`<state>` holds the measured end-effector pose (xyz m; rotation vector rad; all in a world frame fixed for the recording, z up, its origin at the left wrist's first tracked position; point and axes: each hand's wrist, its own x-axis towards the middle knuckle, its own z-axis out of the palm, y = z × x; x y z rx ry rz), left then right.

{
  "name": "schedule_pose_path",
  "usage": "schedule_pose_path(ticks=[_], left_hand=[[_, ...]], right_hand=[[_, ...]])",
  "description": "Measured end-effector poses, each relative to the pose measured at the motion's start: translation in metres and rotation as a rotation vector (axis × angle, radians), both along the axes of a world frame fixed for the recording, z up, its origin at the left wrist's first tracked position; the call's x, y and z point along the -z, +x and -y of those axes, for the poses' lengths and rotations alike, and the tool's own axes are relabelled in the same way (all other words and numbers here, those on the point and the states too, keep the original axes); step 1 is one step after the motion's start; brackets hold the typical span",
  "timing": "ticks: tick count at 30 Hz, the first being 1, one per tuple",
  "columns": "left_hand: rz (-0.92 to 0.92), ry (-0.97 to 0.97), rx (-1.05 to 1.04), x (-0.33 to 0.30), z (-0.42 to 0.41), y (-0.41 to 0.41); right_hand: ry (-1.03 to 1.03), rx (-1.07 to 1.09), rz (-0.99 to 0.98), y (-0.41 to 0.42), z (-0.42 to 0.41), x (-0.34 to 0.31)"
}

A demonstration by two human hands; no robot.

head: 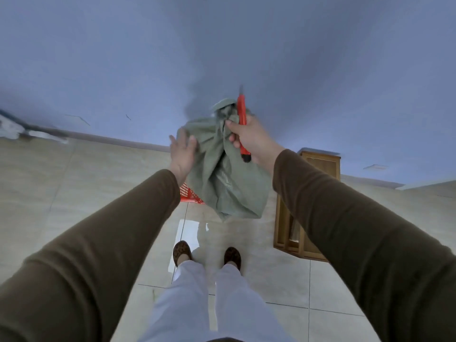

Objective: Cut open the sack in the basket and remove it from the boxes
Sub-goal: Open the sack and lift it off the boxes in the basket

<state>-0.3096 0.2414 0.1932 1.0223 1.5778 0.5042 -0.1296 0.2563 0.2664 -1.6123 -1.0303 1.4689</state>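
The person is standing on tile, both arms raised. The sack (222, 169), limp grey-green cloth, is hanging in the air above the basket (188, 193), whose red corner is showing beneath the sack's left edge. The right hand (249, 139) is gripping a red cutter (242, 119), blade end up, with the sack's bunched top pinched against it. The left hand (183, 151), fingers spread, is pressing flat on the sack's left side. A wooden cabinet (318, 169) is standing right of the sack.
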Motion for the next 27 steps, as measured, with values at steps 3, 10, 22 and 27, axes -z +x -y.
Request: schedule_pose_path(ticks=[3,10,22,27], left_hand=[[0.089,0.043,0.122,-0.005,-0.004,0.020],[0.157,0.078,0.065,-0.012,-0.028,0.029],[0.409,0.124,0.043,-0.055,-0.048,0.047],[0.385,0.209,0.027,-0.074,-0.054,0.051]], right_hand=[[0.028,0.011,0.002,0.001,-0.013,-0.013],[0.056,0.023,-0.034,0.015,-0.020,-0.033],[0.149,0.028,-0.061,0.006,-0.045,-0.071],[0.240,0.012,-0.141,-0.002,-0.059,-0.094]])
